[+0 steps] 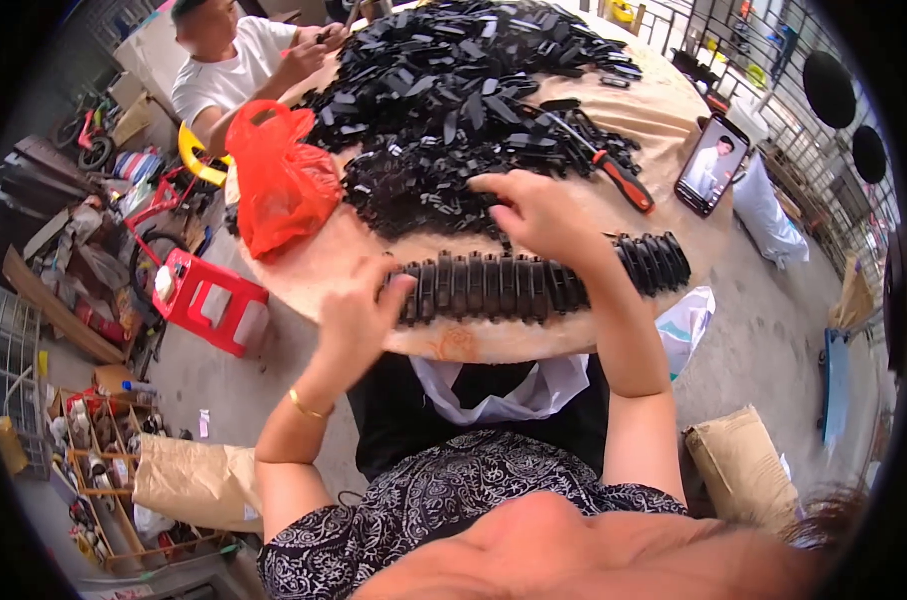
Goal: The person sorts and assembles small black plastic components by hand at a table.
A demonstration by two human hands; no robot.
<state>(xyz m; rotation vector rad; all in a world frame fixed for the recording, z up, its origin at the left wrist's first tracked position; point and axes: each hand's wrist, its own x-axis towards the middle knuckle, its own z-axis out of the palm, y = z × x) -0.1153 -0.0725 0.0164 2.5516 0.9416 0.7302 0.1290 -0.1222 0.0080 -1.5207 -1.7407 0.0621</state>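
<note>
Patterned top (454,475) close; black parts (486,287): long axes fore-aft; left hand (359,318) curled, hold unclear; right hand (549,215) parted, grip empty.

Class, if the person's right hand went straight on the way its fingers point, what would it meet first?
Probably the loose small black parts heaped just beyond the right hand's fingertips. How high the hand is above them is unclear; if it passed over, the red plastic bag lies farther that way.

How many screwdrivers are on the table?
1. The screwdriver lies left of the phone, its shaft over the black pieces. They could hide more.
</note>
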